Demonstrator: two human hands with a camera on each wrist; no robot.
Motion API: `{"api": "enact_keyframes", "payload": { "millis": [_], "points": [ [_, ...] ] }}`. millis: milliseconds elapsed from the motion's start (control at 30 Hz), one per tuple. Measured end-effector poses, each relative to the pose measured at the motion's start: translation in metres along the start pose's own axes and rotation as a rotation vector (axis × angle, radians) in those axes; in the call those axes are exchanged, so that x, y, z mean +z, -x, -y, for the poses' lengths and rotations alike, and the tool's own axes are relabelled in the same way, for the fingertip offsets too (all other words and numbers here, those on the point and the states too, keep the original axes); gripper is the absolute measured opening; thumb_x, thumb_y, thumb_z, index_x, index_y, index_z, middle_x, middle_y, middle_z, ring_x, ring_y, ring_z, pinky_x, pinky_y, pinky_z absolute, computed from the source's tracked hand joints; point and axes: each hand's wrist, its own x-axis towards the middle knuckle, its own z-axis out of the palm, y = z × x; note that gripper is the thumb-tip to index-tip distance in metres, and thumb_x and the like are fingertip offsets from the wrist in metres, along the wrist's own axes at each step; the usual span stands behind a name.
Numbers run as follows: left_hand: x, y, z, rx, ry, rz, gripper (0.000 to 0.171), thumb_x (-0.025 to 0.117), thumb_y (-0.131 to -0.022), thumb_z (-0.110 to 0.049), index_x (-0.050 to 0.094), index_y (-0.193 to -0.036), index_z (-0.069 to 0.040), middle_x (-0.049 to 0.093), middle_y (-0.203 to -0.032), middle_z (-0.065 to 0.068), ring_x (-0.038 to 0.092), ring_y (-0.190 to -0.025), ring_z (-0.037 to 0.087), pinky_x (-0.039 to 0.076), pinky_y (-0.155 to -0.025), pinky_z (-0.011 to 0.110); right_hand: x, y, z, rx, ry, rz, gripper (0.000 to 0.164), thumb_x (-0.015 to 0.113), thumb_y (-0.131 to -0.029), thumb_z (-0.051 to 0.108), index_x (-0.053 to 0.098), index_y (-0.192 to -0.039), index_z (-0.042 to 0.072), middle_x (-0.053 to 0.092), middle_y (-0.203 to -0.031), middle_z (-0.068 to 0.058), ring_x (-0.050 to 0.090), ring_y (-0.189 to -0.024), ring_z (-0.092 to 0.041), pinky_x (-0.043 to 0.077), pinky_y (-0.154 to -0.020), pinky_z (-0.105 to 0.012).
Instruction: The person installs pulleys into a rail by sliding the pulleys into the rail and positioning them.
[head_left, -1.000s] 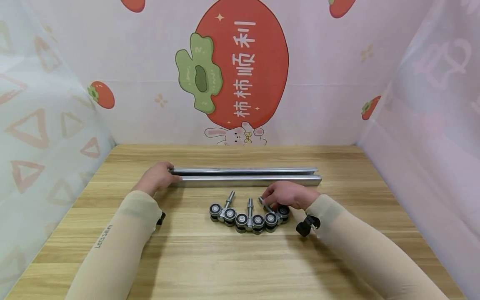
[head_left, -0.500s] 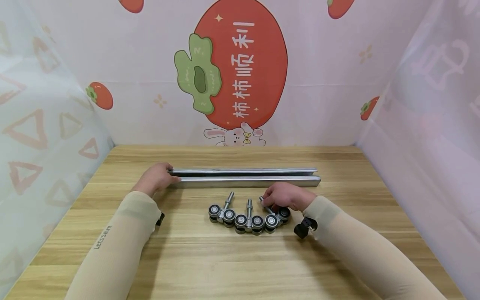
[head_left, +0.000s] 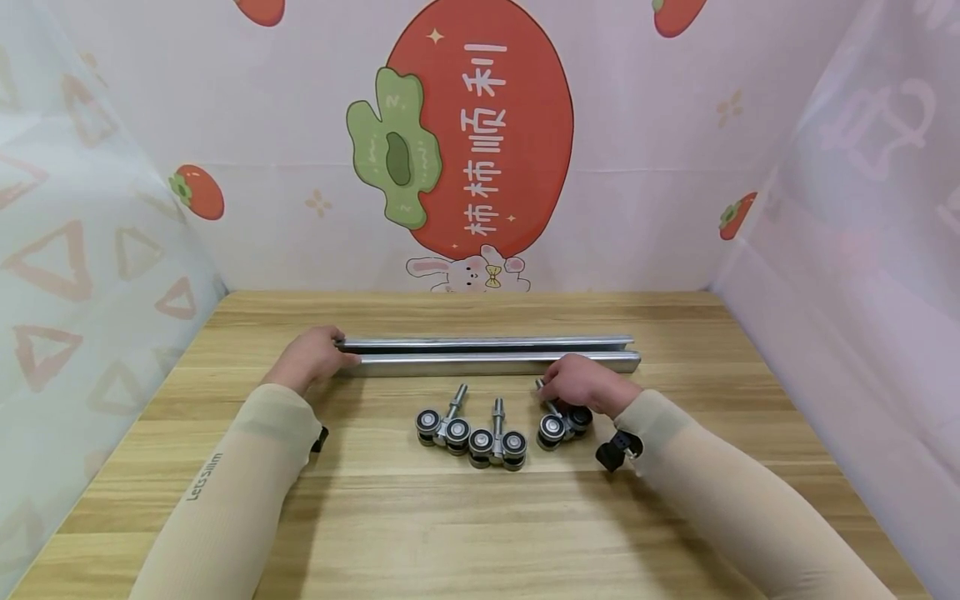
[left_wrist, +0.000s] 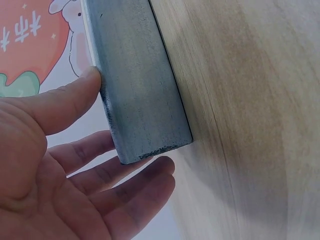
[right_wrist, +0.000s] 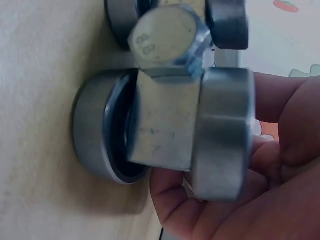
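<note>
A steel channel rail (head_left: 465, 367) lies across the table with its slot facing up. My left hand (head_left: 309, 358) grips its left end. In the left wrist view the thumb presses the upper edge of the rail (left_wrist: 142, 85), and the fingers pass behind its end. My right hand (head_left: 588, 385) holds a roller trolley (head_left: 551, 431) by its threaded bolt, just in front of the rail's right part. Seen close in the right wrist view, the trolley (right_wrist: 222, 130) shows wheels and a hex bolt head. Whether its lower wheels touch the table cannot be told.
Two more roller trolleys, a left one (head_left: 429, 423) and a middle one (head_left: 513, 447), stand on the wooden table (head_left: 450, 533) with their bolts pointing toward the rail. A printed cloth backdrop (head_left: 645, 208) encloses the table's back and sides.
My right hand has shifted the right trolley slightly right and toward the rail, apart from the middle trolley. My left hand has stayed on the rail's end.
</note>
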Motion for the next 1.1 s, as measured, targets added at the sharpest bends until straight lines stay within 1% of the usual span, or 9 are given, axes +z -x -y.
{"api": "enact_keyframes", "payload": {
  "millis": [100, 267, 367, 467, 600, 800, 933, 1033, 1100],
  "points": [
    [0.0, 0.0, 0.0, -0.005, 0.01, 0.003, 0.068, 0.066, -0.096, -0.031, 0.041, -0.141, 0.013, 0.043, -0.14, 0.036, 0.04, -0.128, 0.051, 0.033, -0.105, 0.061, -0.004, 0.001, -0.001, 0.013, -0.019, -0.018, 0.009, 0.071, -0.091, 0.013, 0.07, -0.09, 0.004, 0.063, -0.081, -0.006, 0.058, -0.072, -0.018, 0.048, -0.064, -0.031],
    [0.001, -0.002, 0.003, -0.01, 0.017, 0.005, 0.068, 0.066, -0.096, -0.032, 0.041, -0.141, 0.013, 0.042, -0.141, 0.036, 0.039, -0.129, 0.052, 0.032, -0.106, 0.061, -0.008, 0.001, -0.002, 0.007, -0.059, -0.053, 0.008, 0.069, -0.09, 0.01, 0.069, -0.092, 0.002, 0.063, -0.08, -0.007, 0.058, -0.069, -0.017, 0.049, -0.063, -0.03],
    [0.002, -0.003, 0.004, -0.013, 0.017, 0.004, 0.068, 0.066, -0.096, -0.032, 0.041, -0.141, 0.013, 0.043, -0.141, 0.036, 0.039, -0.129, 0.052, 0.032, -0.106, 0.061, -0.009, 0.002, -0.003, 0.006, -0.081, -0.074, 0.011, 0.069, -0.09, 0.009, 0.069, -0.096, 0.0, 0.063, -0.081, -0.007, 0.058, -0.069, -0.017, 0.049, -0.063, -0.03],
    [0.002, -0.003, 0.004, -0.016, 0.025, 0.006, 0.068, 0.067, -0.096, -0.032, 0.041, -0.141, 0.013, 0.044, -0.14, 0.035, 0.039, -0.129, 0.052, 0.032, -0.106, 0.061, -0.01, 0.006, -0.004, 0.012, -0.107, -0.095, 0.015, 0.07, -0.09, 0.009, 0.068, -0.101, -0.001, 0.064, -0.088, -0.009, 0.061, -0.072, -0.018, 0.052, -0.065, -0.031],
    [0.002, -0.003, 0.004, -0.016, 0.038, 0.007, 0.068, 0.066, -0.096, -0.032, 0.041, -0.141, 0.013, 0.044, -0.14, 0.035, 0.04, -0.129, 0.051, 0.032, -0.106, 0.061, -0.015, 0.011, -0.005, -0.018, -0.105, -0.124, 0.017, 0.071, -0.09, 0.011, 0.069, -0.102, 0.0, 0.065, -0.094, -0.009, 0.063, -0.076, -0.019, 0.053, -0.068, -0.033],
    [0.001, -0.002, 0.004, 0.005, 0.045, 0.008, 0.069, 0.066, -0.095, -0.032, 0.041, -0.141, 0.013, 0.043, -0.141, 0.035, 0.04, -0.129, 0.051, 0.032, -0.106, 0.061, -0.022, 0.018, -0.007, -0.066, -0.131, -0.152, 0.012, 0.069, -0.091, 0.013, 0.07, -0.096, 0.002, 0.068, -0.091, -0.008, 0.068, -0.077, -0.02, 0.051, -0.076, -0.038],
    [0.001, -0.001, 0.004, 0.01, 0.056, 0.015, 0.069, 0.065, -0.096, -0.032, 0.04, -0.142, 0.013, 0.042, -0.142, 0.035, 0.039, -0.13, 0.051, 0.031, -0.107, 0.061, -0.026, 0.021, -0.008, -0.088, -0.141, -0.179, 0.019, 0.067, -0.093, 0.013, 0.07, -0.106, 0.0, 0.068, -0.096, -0.008, 0.068, -0.082, -0.021, 0.051, -0.081, -0.042],
    [0.0, 0.001, 0.003, 0.013, 0.054, 0.014, 0.069, 0.065, -0.095, -0.032, 0.041, -0.142, 0.013, 0.043, -0.142, 0.035, 0.04, -0.13, 0.05, 0.032, -0.106, 0.061, -0.027, 0.023, -0.009, -0.095, -0.133, -0.201, 0.023, 0.067, -0.094, 0.014, 0.07, -0.112, -0.001, 0.066, -0.099, -0.008, 0.065, -0.086, -0.022, 0.051, -0.079, -0.041],
    [0.001, 0.002, 0.003, 0.015, 0.054, 0.013, 0.068, 0.064, -0.095, -0.031, 0.041, -0.141, 0.013, 0.043, -0.141, 0.035, 0.041, -0.129, 0.05, 0.033, -0.106, 0.061, -0.027, 0.024, -0.009, -0.101, -0.123, -0.212, 0.023, 0.067, -0.094, 0.014, 0.07, -0.111, 0.0, 0.065, -0.099, -0.009, 0.063, -0.086, -0.023, 0.051, -0.076, -0.04]
  ]
}}
